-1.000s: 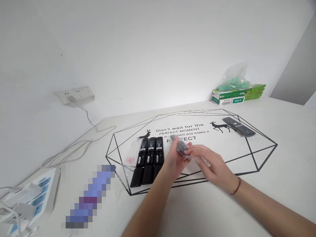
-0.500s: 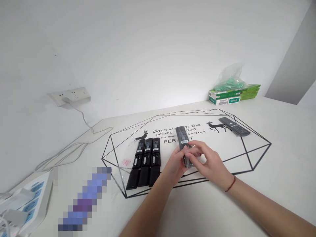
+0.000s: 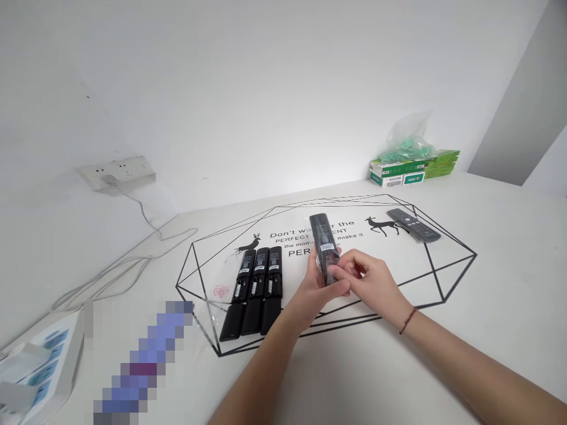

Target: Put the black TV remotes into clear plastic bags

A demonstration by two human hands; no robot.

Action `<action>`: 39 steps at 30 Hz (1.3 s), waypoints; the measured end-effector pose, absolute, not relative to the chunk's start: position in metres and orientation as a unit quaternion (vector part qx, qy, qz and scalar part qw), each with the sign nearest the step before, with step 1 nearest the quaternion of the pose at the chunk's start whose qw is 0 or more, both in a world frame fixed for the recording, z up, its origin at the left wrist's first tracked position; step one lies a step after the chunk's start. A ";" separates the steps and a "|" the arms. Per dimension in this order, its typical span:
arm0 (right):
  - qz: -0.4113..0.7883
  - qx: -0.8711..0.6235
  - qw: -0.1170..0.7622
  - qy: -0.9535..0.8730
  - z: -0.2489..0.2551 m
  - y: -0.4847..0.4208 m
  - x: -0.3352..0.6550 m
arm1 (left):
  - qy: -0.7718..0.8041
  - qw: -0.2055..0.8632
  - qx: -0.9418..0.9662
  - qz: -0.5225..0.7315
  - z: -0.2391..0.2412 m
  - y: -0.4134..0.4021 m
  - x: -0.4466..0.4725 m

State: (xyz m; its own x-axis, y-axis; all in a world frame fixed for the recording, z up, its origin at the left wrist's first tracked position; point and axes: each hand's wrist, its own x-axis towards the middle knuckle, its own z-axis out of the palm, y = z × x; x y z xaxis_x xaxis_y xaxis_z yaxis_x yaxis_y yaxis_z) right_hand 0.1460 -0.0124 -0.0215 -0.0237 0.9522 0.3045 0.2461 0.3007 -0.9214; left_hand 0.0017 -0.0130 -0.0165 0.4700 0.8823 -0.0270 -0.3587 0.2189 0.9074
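Observation:
A black remote control [image 3: 322,233] in a clear plastic sleeve is held up over the mat, its labelled back toward me. My left hand [image 3: 312,295] is wrapped round its lower part, thumb across the near end. My right hand [image 3: 370,283] pinches at the sleeve near that same end, fingers closed. To the left, three black remote controls [image 3: 257,268] lie side by side, backs up, battery compartments uncovered. Their battery covers [image 3: 251,317] lie just below them. Another remote control [image 3: 413,225], buttons up, lies at the right of the mat.
Clear plastic bags [image 3: 212,307] lie left of the row. Green and white boxes [image 3: 397,170] with a plastic bag [image 3: 407,141] on top stand at the back right. A power strip [image 3: 51,366], cables [image 3: 146,260] and a blurred blue item [image 3: 146,360] are on the left.
The held remote control has been raised and tilted up slightly. My left hand's grip has shifted, with its thumb now across the near end. The view has turned a little.

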 end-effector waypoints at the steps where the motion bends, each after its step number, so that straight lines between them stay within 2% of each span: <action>1: 0.357 -0.475 0.511 -0.621 -0.021 -0.011 0.147 | 0.287 0.729 0.452 0.426 -0.016 -0.012 0.001; 11: 0.460 -0.420 0.525 -0.580 -0.020 0.001 0.155 | 0.285 0.755 0.390 0.444 -0.012 -0.006 -0.002; 22: 0.386 -0.453 0.516 -0.616 -0.024 0.000 0.154 | 0.308 0.744 0.385 0.450 -0.022 -0.006 0.002; 28: 0.189 -0.421 0.494 -0.737 -0.026 -0.005 0.154 | 0.321 0.739 0.376 0.457 -0.026 -0.008 0.007; 31: 0.139 -0.406 0.472 -0.770 -0.028 -0.005 0.154 | 0.321 0.737 0.372 0.465 -0.027 -0.008 0.007; 39: 0.215 -0.428 0.513 -0.712 -0.028 -0.005 0.150 | 0.323 0.723 0.366 0.490 -0.024 -0.007 0.005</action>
State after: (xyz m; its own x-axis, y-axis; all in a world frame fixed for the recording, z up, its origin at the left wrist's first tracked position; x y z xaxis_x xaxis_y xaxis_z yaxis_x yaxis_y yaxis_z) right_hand 0.1505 -0.0047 -0.0282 -0.1062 0.8309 0.5462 0.3889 0.5403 -0.7463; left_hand 0.0054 -0.0073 -0.0241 0.3118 0.9439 -0.1086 -0.4712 0.2528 0.8450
